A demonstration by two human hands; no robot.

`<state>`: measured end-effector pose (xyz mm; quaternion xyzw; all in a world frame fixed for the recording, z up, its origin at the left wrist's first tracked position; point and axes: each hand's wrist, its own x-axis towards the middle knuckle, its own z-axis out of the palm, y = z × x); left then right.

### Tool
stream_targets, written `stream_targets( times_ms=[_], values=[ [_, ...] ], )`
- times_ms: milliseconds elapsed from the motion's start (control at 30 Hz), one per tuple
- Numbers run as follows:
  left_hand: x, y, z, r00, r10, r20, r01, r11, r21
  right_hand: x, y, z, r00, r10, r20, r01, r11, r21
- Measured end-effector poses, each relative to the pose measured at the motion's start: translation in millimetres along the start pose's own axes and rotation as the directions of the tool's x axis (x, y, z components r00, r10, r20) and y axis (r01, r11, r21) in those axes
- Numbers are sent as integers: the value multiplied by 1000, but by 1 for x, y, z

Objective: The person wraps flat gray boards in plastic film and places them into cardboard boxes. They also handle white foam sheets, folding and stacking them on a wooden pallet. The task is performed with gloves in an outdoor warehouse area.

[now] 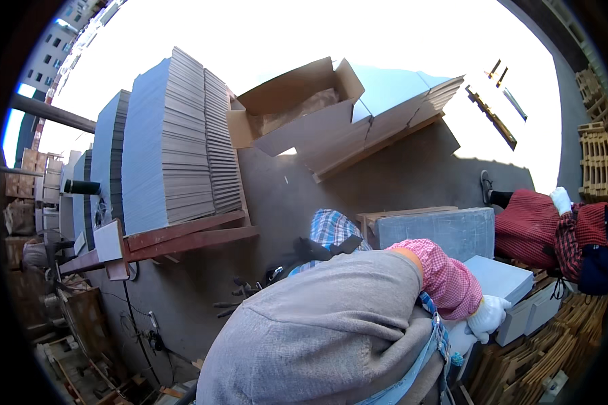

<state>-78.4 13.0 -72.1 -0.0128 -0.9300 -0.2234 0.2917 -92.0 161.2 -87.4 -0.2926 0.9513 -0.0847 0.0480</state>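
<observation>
My left arm, in a grey sweater and a pink checked sleeve cover (446, 278), reaches across to the right. At its end my left hand (488, 318), in a white glove, has its fingers curled; what they hold, if anything, is hidden. Just below it, my right hand (458, 337) shows only as a bit of white glove, mostly covered by the other hand and my clothing. Close beside the gloves are pale grey boxes or boards (530, 314) and a light blue-white panel (498, 278). Below these lies a dense stack of brown flat pieces (520, 361).
A blue-grey slab (436, 233) stands ahead. At right a co-worker in a red checked garment (530, 226) bends over, one white glove (561, 200) showing. Tall stacks of grey sheets (148, 145) rest on a red frame (182, 237). An open carton (290, 101) sits farther back.
</observation>
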Motion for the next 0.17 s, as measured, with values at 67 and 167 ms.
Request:
stream_targets(
  times_ms=[67, 167],
  values=[
    [5, 4, -1, 996, 7, 92, 0, 997, -76, -8, -4, -5, 1000, 19, 11, -18, 999, -47],
    [6, -8, 8, 996, 5, -86, -10, 999, -51, -1, -54, -43, 991, 78, -108, -73, 996, 52]
  ],
)
